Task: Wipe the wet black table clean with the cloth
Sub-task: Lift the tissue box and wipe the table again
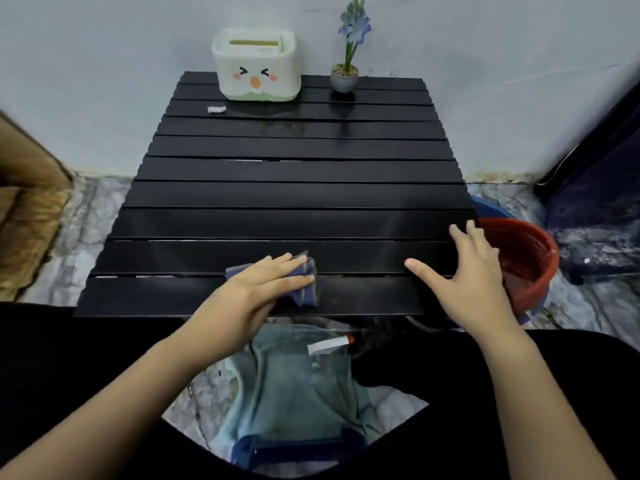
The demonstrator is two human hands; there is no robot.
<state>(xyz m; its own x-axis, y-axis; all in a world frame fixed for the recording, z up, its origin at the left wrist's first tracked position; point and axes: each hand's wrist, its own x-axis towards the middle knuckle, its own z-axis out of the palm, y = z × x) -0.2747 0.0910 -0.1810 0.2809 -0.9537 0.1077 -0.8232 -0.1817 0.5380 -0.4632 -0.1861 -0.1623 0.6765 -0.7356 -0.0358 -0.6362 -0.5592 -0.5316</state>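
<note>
The black slatted table (pixel 284 195) fills the middle of the view, and wet streaks shine on its far slats. A folded blue-grey cloth (pixel 306 287) lies on the nearest slats. My left hand (pixel 256 289) presses flat on top of the cloth, fingers stretched to the right, and covers most of it. My right hand (pixel 471 271) rests spread at the table's near right edge, with nothing in it.
A white tissue box with a face (pixel 256 64) and a small potted flower (pixel 344 76) stand at the far edge. A small white scrap (pixel 216 109) lies near the box. A red basket (pixel 523 258) sits on the floor to the right. Cloths lie below the near edge.
</note>
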